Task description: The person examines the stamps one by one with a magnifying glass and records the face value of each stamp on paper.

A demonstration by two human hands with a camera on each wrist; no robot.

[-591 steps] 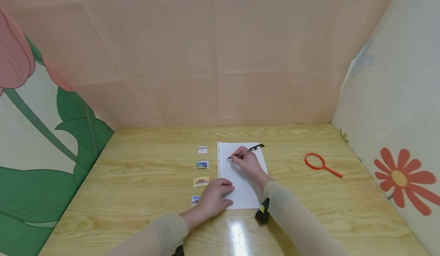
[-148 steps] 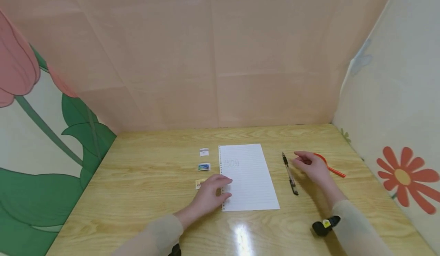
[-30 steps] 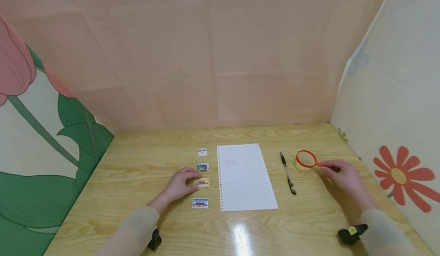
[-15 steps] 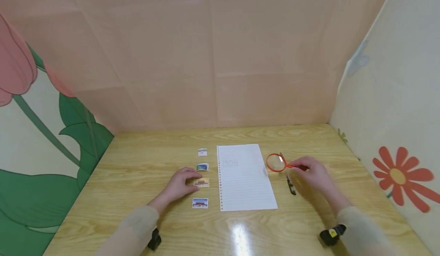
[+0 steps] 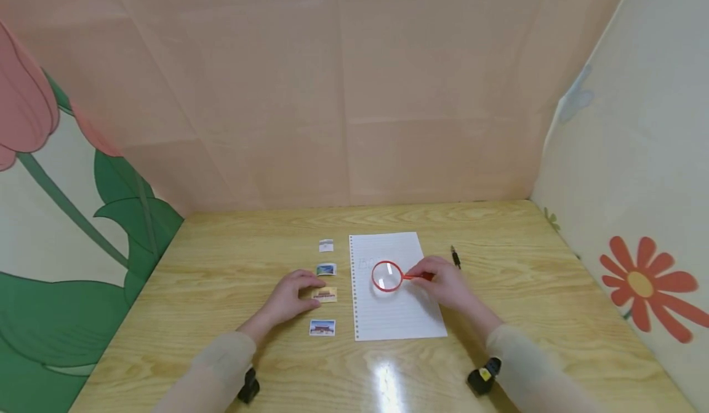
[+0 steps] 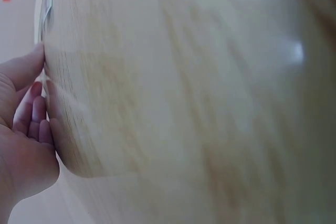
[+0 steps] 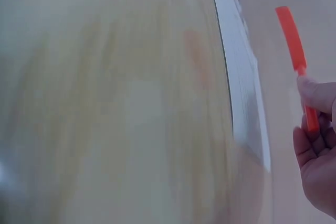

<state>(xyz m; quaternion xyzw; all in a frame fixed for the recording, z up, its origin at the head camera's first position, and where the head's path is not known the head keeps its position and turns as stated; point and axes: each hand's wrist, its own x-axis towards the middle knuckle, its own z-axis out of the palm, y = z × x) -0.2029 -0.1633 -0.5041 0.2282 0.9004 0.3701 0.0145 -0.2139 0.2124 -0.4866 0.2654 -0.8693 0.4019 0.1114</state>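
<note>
In the head view my right hand (image 5: 443,282) grips a red magnifying glass (image 5: 403,276) by its handle, the lens raised over the lined sheet of paper (image 5: 399,317). From the right wrist the magnifying glass (image 7: 291,38) shows edge-on, its handle between thumb and curled fingers. My left hand (image 5: 285,296) rests on the table with relaxed fingers, thumb and forefinger spread at the left edge of a yellow picture card, stamp-sized (image 5: 325,295). In the left wrist view this hand (image 6: 26,124) lies low at the tabletop. Faint pencil-like writing (image 5: 364,263) shows left of the lens.
Other small picture cards line up beside the sheet: a pale one (image 5: 326,245), a blue-green one (image 5: 327,269) and one with a red building (image 5: 322,328). A black pen (image 5: 455,257) lies right of the sheet, partly hidden by my right hand. Walls enclose the wooden table (image 5: 221,247).
Earlier my right hand wrote with the pen, then laid it down and picked up the magnifying glass. It has since carried it left over the sheet. My left hand moved from sheet to yellow card.
</note>
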